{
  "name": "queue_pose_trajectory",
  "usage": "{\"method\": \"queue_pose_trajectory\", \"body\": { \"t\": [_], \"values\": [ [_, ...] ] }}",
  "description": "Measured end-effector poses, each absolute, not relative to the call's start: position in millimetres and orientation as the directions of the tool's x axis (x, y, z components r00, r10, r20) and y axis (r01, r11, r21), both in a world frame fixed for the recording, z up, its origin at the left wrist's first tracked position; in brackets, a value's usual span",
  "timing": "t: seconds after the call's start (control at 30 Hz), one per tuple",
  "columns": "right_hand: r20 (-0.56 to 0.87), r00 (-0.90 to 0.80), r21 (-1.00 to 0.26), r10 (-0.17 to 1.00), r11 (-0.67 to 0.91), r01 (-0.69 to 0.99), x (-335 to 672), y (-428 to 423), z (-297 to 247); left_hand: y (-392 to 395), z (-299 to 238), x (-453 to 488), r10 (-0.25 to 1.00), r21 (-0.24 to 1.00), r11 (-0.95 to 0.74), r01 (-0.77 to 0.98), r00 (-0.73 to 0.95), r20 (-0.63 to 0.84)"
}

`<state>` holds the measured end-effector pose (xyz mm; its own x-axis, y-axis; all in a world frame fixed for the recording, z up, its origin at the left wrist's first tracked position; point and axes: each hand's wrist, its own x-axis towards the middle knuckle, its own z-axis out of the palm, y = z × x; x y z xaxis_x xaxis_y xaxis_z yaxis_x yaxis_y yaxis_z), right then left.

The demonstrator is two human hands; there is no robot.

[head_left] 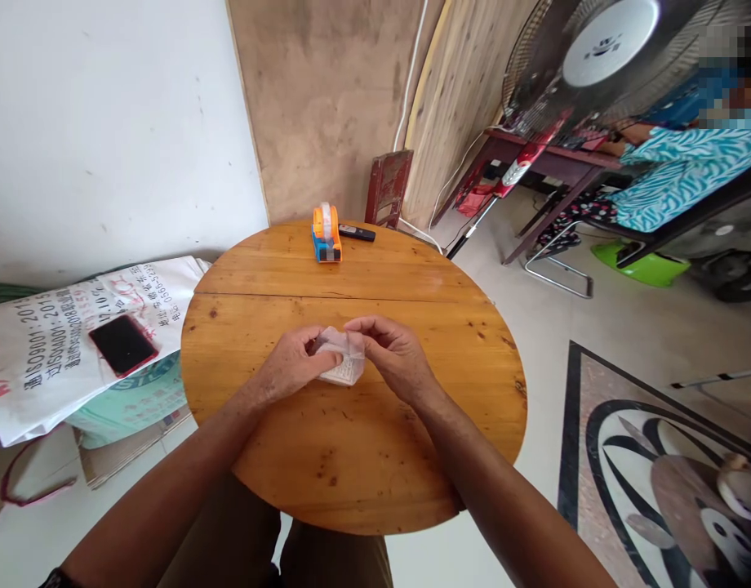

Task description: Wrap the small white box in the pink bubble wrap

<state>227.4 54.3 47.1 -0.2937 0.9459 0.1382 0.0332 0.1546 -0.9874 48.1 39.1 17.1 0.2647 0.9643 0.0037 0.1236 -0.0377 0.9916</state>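
Observation:
Both my hands meet over the middle of a round wooden table [351,457]. Between them is a small clear plastic packet [344,358] with something white and printed inside. My left hand [293,363] pinches the packet's left side with closed fingers. My right hand [395,353] pinches its upper right edge, fingers curled together. The packet rests on or just above the tabletop.
An orange and blue tape dispenser [326,233] and a dark remote [357,233] lie at the table's far edge. A red-edged phone [122,344] rests on printed sacks [57,343] at left. A chair [388,188], a large fan [602,57] and a seated person [682,171] are behind.

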Motion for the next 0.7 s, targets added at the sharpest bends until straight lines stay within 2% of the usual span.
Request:
{"method": "queue_pose_trajectory", "body": {
  "t": [0.27,0.5,0.57,0.7],
  "values": [
    [0.182,-0.252,-0.979,0.951,0.198,0.041,215,60,38,40,23,50,0.982,0.987,0.083,0.139,0.157,-0.105],
    [0.297,-0.300,-0.918,0.906,0.358,0.171,219,54,34,41,26,51,0.976,0.979,0.161,0.124,0.129,-0.177],
    [0.378,-0.302,-0.852,0.875,0.456,0.255,217,51,32,42,23,50,0.976,0.980,0.161,0.114,0.133,-0.175],
    [0.595,-0.325,-0.608,0.735,0.676,0.416,210,47,26,44,18,47,0.965,0.981,0.190,0.042,0.174,-0.195]
  ]
}}
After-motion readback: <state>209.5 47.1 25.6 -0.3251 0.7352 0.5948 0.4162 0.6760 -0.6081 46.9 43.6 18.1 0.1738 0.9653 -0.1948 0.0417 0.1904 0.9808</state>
